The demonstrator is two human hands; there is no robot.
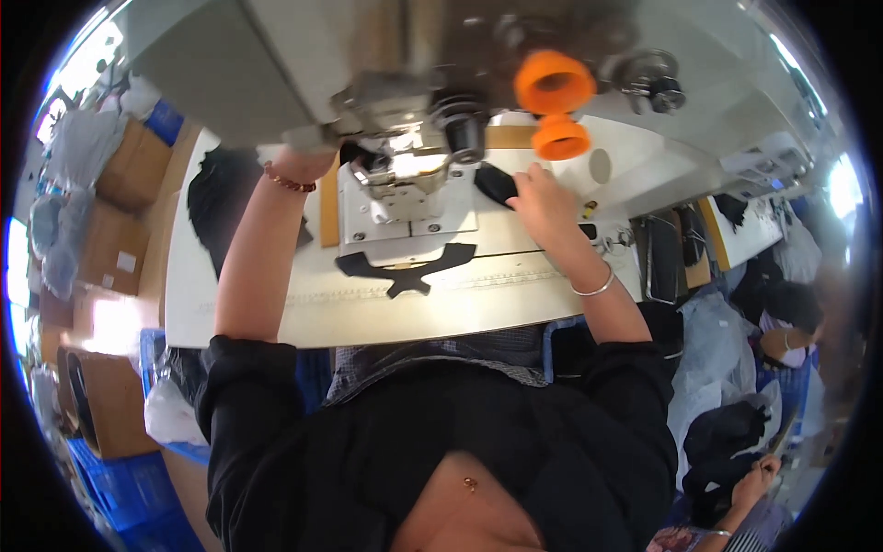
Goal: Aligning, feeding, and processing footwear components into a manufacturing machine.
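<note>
At the left of the sewing machine's needle area, my left hand reaches under the machine head, its fingers hidden. Dark fabric shows just beside that hand. My right hand is closed, with thumb and fingers pinching a small black fabric piece right of the metal plate. A flat black cut piece with two arms and a forked foot lies nearer me, in front of the plate.
A pile of black fabric pieces lies on the table's left. Orange cone-shaped parts hang from the machine. Small scissors and a phone-like dark slab sit at right. Cardboard boxes stand left; another person's hand shows lower right.
</note>
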